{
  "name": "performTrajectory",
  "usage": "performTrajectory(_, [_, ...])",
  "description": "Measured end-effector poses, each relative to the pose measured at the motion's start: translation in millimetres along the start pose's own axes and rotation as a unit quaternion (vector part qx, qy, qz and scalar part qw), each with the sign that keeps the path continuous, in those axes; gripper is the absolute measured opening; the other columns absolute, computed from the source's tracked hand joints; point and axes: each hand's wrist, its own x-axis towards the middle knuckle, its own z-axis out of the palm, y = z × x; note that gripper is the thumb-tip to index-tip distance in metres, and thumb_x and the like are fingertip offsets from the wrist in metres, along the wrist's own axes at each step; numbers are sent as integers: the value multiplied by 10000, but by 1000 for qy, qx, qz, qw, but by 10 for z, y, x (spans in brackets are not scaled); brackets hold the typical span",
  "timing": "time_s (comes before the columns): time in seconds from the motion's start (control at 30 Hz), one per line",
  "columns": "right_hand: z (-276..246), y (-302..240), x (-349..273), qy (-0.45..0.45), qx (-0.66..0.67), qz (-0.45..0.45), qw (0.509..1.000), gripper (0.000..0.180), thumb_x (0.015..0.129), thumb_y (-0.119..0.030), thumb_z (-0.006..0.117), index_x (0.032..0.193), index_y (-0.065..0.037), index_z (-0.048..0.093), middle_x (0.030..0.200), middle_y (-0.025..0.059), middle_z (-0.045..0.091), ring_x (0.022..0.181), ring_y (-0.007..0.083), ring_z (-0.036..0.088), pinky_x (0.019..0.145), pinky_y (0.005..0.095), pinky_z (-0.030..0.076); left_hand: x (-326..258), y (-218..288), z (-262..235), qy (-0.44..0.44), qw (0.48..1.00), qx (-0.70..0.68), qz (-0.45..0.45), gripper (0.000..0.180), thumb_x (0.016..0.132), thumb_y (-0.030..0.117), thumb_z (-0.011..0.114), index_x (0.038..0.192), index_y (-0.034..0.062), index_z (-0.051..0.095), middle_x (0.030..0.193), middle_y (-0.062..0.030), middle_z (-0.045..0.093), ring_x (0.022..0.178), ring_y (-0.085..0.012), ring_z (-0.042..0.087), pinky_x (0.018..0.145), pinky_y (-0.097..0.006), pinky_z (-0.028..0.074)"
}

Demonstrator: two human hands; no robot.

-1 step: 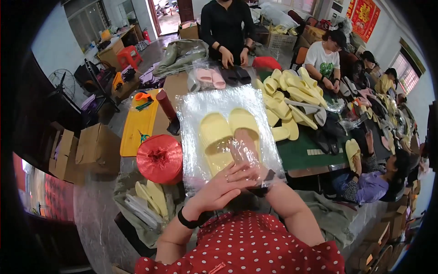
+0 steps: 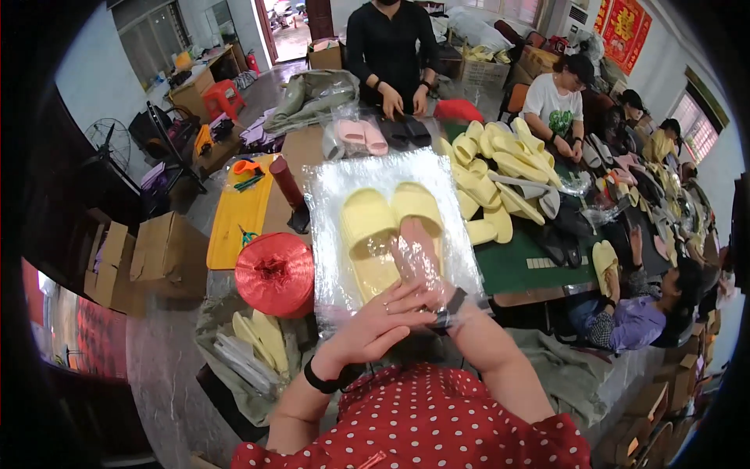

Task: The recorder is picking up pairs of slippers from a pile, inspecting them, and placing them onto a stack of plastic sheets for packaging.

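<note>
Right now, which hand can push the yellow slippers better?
Probably the right hand: it's inside the clear bag, tucked into one yellow slipper. The left hand lies outside, across the bag's near end.

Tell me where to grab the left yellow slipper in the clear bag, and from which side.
Take the left yellow slipper by its broad strap, probably best from the wearer's side, where the right hand reaches into the clear bag. The toe points away and the strap's raised opening faces back, so fingers could slip under it, thumb on top.
</note>
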Motion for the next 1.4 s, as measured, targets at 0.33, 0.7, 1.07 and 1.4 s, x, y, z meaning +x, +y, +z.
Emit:
performTrajectory(0.33, [-479, -264, -860, -8, -117, -104, 988, 348, 869, -200, 713, 1142, -11, 607, 962, 186, 592, 884, 380, 571, 793, 440, 508, -566, -299, -168, 243, 961, 34, -127, 311, 855, 138, 643, 1153, 69, 698, 1306, -138, 614, 1264, -331, 520, 1070, -428, 388])
performTrajectory(0.7, [-1611, -94, -549, 1, -14, 159, 987, 378, 895, -295, 715, 1100, 18, 666, 859, 64, 654, 733, 134, 567, 697, 271, 476, -453, -531, -268, 251, 777, 69, -574, 450, 831, 464, 725, 926, 25, 703, 730, -101, 686, 735, -260, 681, 707, -361, 514])
performTrajectory(1.07, [-1458, 318, -250, -181, 72, 253, 948, 273, 846, -202, 711, 967, 43, 700, 837, 73, 720, 720, 126, 649, 690, 271, 523, -463, -436, -53, 206, 791, 127, -561, 458, 768, 433, 775, 834, -13, 699, 787, -128, 703, 726, -247, 686, 673, -353, 518])
performTrajectory(1.4, [-1786, 129, 70, -158, 166, 237, 944, 203, 935, -120, 594, 1075, 14, 655, 847, 52, 700, 639, 77, 621, 521, 208, 476, -638, -430, -276, 339, 793, -254, -439, 207, 977, 138, 568, 1067, -1, 693, 887, -38, 723, 608, -19, 550, 477, -175, 324])
